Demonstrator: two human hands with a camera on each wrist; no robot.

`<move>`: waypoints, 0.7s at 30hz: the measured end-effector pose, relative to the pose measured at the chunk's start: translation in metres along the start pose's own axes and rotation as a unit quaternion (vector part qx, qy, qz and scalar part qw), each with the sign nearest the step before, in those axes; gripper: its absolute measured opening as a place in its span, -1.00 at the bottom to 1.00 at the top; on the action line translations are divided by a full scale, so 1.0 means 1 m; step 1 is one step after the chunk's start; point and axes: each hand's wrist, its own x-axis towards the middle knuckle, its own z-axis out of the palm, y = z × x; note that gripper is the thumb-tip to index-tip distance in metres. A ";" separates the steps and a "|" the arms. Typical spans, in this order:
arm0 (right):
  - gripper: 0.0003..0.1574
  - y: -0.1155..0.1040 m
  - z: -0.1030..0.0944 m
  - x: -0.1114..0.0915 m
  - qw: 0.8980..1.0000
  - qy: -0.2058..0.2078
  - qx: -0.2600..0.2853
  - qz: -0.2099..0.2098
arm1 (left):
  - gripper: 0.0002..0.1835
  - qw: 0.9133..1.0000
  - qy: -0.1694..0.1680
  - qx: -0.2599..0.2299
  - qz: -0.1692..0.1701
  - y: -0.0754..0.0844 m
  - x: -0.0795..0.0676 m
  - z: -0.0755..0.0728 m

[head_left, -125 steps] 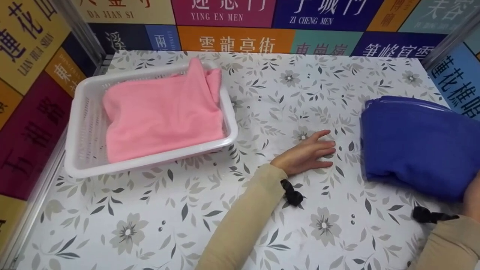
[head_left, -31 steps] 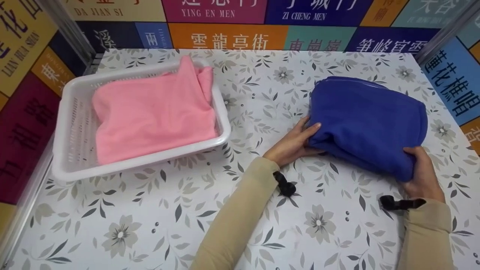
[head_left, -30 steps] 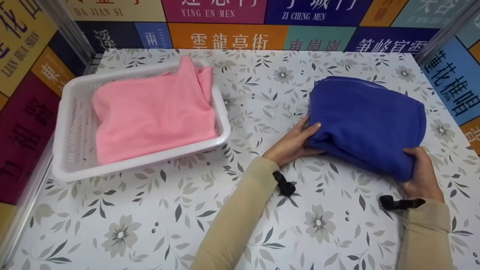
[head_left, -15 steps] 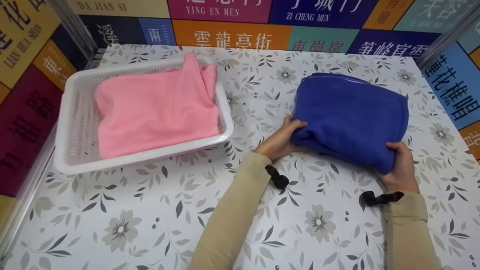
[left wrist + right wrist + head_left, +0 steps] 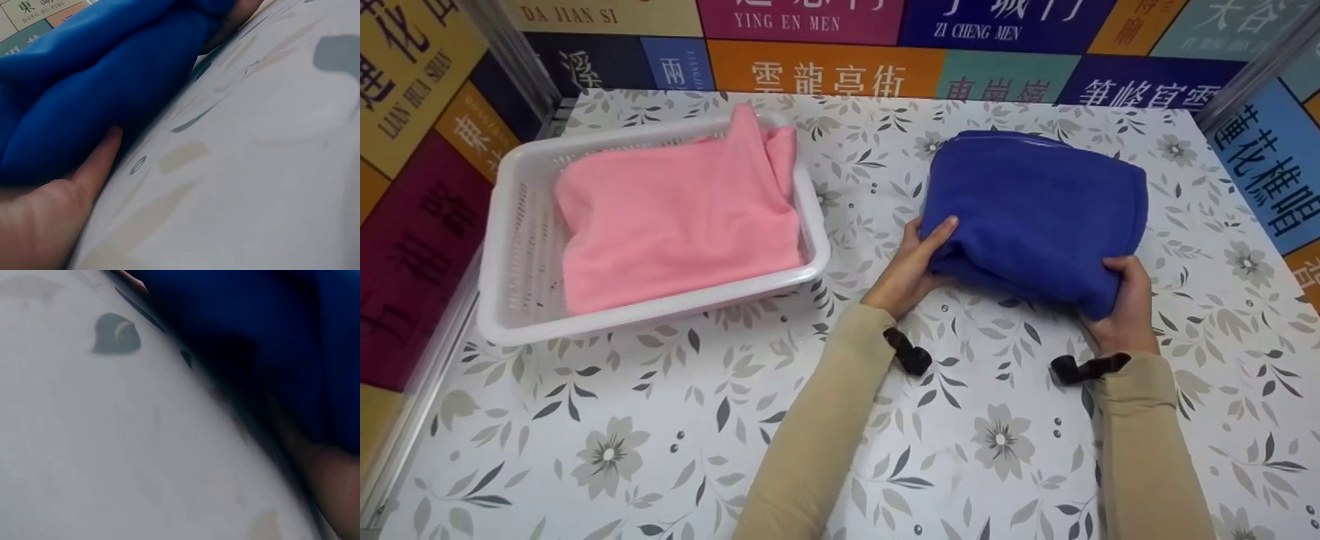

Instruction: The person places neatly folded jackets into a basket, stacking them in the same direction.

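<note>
Our left hand [image 5: 910, 268] and right hand [image 5: 1131, 315] grip folded blue cloth [image 5: 1035, 206] right of the white plastic basket [image 5: 660, 308], folded pink cloth [image 5: 675, 225] already inside.

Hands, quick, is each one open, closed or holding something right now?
Left hand: holding the blue cloth by its left side.
Right hand: holding the same cloth near its right corner.

At upper centre, a strip of white, grey-flowered tabletop [image 5: 874, 169] lies open between the white rectangular plastic basket [image 5: 660, 307] at left, its raised rim a barrier, and the folded dark-blue cloth [image 5: 1035, 202] at upper right. The bare left hand [image 5: 906, 274] narrows its lower end; upright multicoloured lettered panels [image 5: 825, 75] block the top.
</note>
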 end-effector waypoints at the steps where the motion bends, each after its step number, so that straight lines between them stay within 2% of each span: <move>1: -0.51 0.001 0.002 0.001 1.000 -0.002 0.002 0.001 | -0.34 1.000 0.003 -0.001 0.003 0.001 -0.001 -0.001; 5: -0.51 0.007 0.005 0.003 1.000 -0.016 0.004 0.003 | -0.33 1.000 0.001 -0.013 0.011 0.005 -0.004 -0.006; 10: -0.50 0.011 0.008 0.005 0.999 -0.033 -0.022 0.001 | -0.34 1.000 -0.005 -0.028 0.009 0.009 -0.009 -0.012; 19: -0.44 0.011 0.008 0.000 0.995 -0.019 -0.094 0.018 | -0.30 1.000 -0.013 -0.027 0.004 0.012 -0.022 -0.017; 21: -0.45 0.012 0.007 -0.002 0.995 -0.021 -0.096 0.024 | -0.29 1.000 -0.016 -0.023 0.002 0.012 -0.025 -0.018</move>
